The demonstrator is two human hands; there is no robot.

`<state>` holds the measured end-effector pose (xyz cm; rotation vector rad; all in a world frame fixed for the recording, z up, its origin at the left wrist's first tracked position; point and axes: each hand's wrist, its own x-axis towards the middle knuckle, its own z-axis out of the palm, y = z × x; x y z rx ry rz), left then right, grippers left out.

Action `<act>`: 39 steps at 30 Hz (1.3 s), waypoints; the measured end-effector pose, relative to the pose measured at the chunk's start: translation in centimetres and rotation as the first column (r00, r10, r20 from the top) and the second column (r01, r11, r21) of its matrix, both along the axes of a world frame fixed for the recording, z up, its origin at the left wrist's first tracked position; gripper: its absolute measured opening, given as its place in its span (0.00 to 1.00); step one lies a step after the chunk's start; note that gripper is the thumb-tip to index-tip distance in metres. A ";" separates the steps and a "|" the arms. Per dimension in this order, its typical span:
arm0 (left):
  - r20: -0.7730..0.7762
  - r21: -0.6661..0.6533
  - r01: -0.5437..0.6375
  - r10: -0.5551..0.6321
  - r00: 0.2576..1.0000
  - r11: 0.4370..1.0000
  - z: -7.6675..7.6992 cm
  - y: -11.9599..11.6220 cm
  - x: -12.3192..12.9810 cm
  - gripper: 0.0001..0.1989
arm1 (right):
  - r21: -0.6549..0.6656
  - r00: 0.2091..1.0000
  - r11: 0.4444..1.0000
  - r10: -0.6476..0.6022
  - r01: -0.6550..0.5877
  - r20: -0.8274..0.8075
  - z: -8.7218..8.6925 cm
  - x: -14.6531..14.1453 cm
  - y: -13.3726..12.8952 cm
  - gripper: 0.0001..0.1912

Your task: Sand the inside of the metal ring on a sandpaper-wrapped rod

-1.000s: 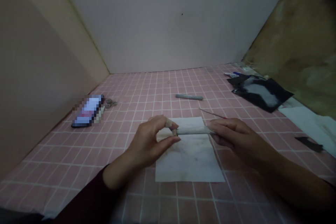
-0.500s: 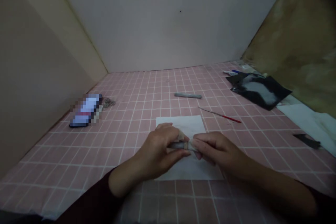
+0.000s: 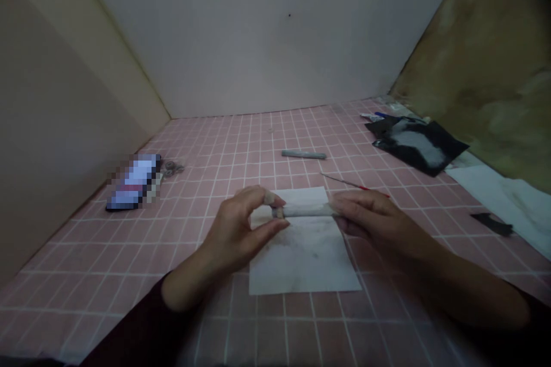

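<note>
Level above the paper, a pale grey-white rod (image 3: 306, 210) runs between my two hands. My left hand (image 3: 235, 226) is closed in a pinch at its left end, thumb below and forefinger above. A small beige band-like piece (image 3: 280, 213) shows between those fingertips, around or against the rod; I cannot tell which. A light wrap covers part of the left forefinger. My right hand (image 3: 370, 215) grips the rod's other end, hiding it. Beneath lies a white sheet of paper (image 3: 301, 269) with grey smudges.
Beyond the paper lie a similar grey rod (image 3: 303, 154) and a thin red-handled tool (image 3: 344, 181), partly behind my right hand. A phone (image 3: 135, 180) is at left. On the right are a black sheet with whitish powder (image 3: 422, 146), white paper (image 3: 495, 186) and a dark scrap (image 3: 491, 223).
Both hands have moved up and away from me, and farther apart. More of the rod now shows between them, and the beige piece is farther left, at the left fingertips. The view has shifted slightly.
</note>
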<state>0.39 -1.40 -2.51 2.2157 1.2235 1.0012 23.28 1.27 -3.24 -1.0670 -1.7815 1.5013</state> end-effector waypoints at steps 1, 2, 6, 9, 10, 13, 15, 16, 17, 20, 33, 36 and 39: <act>-0.007 -0.015 0.023 -0.023 1.000 1.000 0.0 -0.1 0.1 0.09 | 0.019 0.999 0.999 0.037 -0.037 0.013 0.0 -0.1 -0.1 0.21; -0.024 -0.040 0.063 -0.064 0.998 0.997 -0.1 -0.1 0.2 0.09 | 0.032 0.996 0.996 0.079 -0.080 0.031 0.0 -0.2 -0.2 0.21; -0.024 -0.038 0.069 -0.070 0.997 0.997 -0.1 -0.1 0.2 0.09 | 0.000 0.996 0.997 0.077 -0.077 0.036 0.0 -0.2 -0.1 0.21; 0.011 -0.012 -0.008 0.008 1.000 1.000 0.0 0.0 0.1 0.09 | -0.010 1.000 1.000 -0.010 0.010 -0.015 0.0 0.1 0.0 0.21; 0.009 -0.027 0.008 -0.008 1.000 1.000 0.1 -0.1 0.2 0.08 | 0.005 1.000 1.000 0.006 -0.006 -0.010 0.0 0.0 -0.1 0.20; -0.009 -0.085 0.107 -0.108 0.994 0.991 0.1 -0.2 0.4 0.08 | 0.046 0.993 0.992 0.114 -0.115 0.025 0.0 -0.3 -0.3 0.21; 0.007 -0.083 0.103 -0.103 0.995 0.991 0.2 -0.2 0.2 0.09 | 0.025 0.996 0.996 0.088 -0.088 -0.002 0.0 -0.2 -0.3 0.21; 0.028 -0.071 0.072 -0.070 0.997 0.995 0.2 -0.1 0.1 0.09 | 0.001 0.999 0.999 0.041 -0.041 -0.028 0.1 0.0 -0.2 0.20; 0.045 -0.055 0.034 -0.032 0.998 0.998 0.3 0.0 0.0 0.09 | -0.021 0.999 1.000 -0.008 0.007 -0.051 0.1 0.1 -0.1 0.20; 0.070 -0.052 0.034 -0.030 0.997 0.998 0.2 -0.1 0.0 0.09 | -0.010 0.999 1.000 -0.017 0.016 -0.042 0.3 0.1 -0.2 0.20; -0.018 -0.052 0.122 -0.123 0.992 0.991 -0.1 -0.3 0.4 0.09 | 0.032 0.991 0.991 0.129 -0.130 0.034 0.0 -0.6 -0.4 0.22; -0.012 -0.025 0.071 -0.071 0.997 0.997 0.0 -0.1 0.1 0.09 | -0.013 0.997 0.997 0.081 -0.081 -0.003 -0.1 -0.4 -0.1 0.21; 0.007 -0.008 0.005 -0.004 1.000 1.000 0.2 0.1 -0.3 0.09 | -0.020 1.000 1.000 0.001 -0.001 -0.016 0.1 -0.2 0.1 0.21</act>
